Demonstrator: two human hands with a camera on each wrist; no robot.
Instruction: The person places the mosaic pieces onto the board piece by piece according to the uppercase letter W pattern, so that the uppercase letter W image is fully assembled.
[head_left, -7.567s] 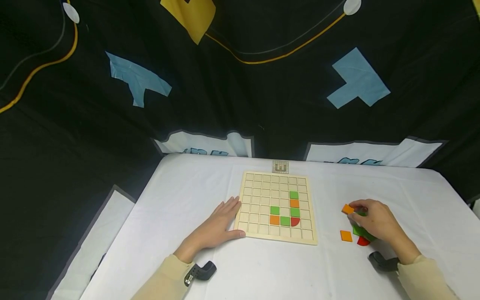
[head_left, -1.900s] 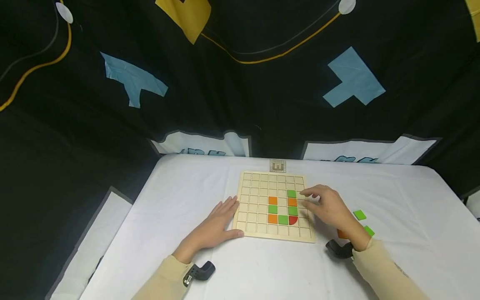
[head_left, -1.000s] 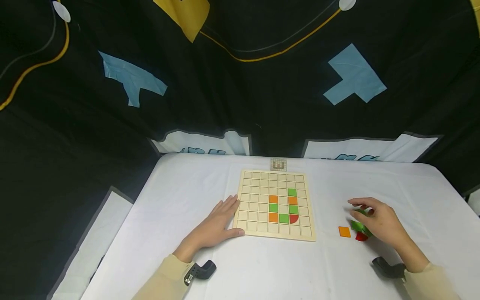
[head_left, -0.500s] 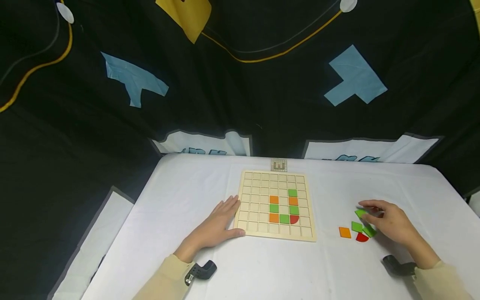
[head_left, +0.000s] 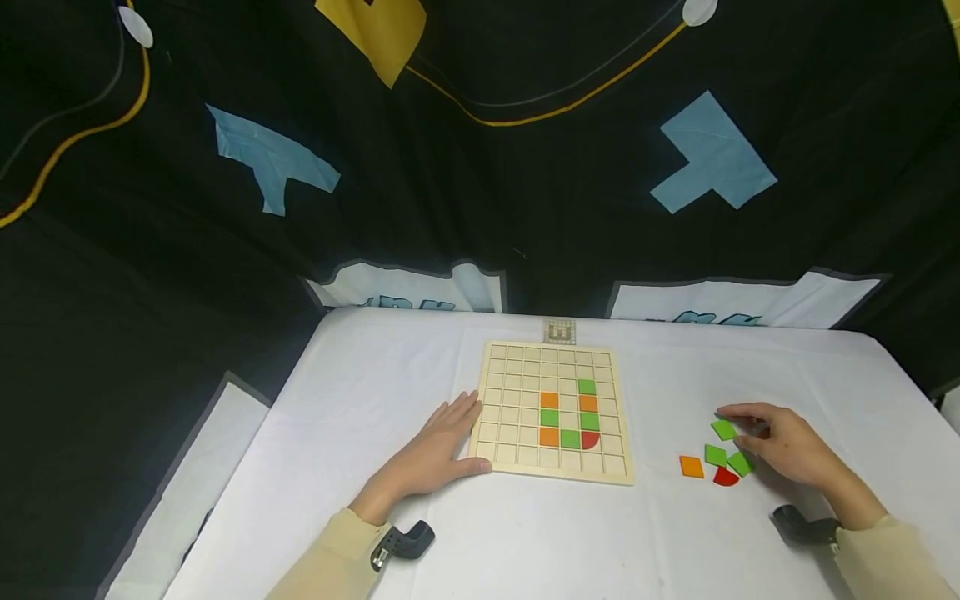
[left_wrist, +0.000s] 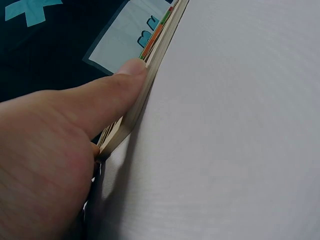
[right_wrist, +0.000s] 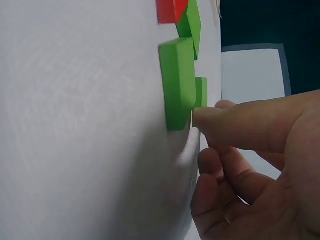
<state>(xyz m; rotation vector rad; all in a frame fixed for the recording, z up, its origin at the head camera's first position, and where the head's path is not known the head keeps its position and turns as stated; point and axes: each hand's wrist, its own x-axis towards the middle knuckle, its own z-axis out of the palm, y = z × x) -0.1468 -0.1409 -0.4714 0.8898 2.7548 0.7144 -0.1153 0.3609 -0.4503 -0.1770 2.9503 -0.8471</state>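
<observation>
A pale wooden grid board (head_left: 517, 368) lies on the white table, with green, orange and red tiles set in a U shape of uneven arms. My left hand (head_left: 431, 454) rests against its left side, fingers extended, with the thumb (left_wrist: 132, 68) over the near edge in the left wrist view. To the right of the board, the thumb and index finger of my right hand (head_left: 787, 450) pinch a green square tile (head_left: 723, 430) at its edges, low at the tabletop. The other fingers are curled. In the right wrist view, the thumb partly hides that tile (right_wrist: 201, 90).
Close to the right hand lie two more green tiles (head_left: 740, 463), a red quarter-round tile (head_left: 726, 477) and an orange square tile (head_left: 692, 467). A small patterned card (head_left: 559, 332) sits behind the board. A dark curtain (head_left: 517, 208) hangs beyond the table.
An orange tile has joined the left arm of the U on the board. My right hand has gone from the board back to the loose tiles and onto a green one. The left hand stays put.
</observation>
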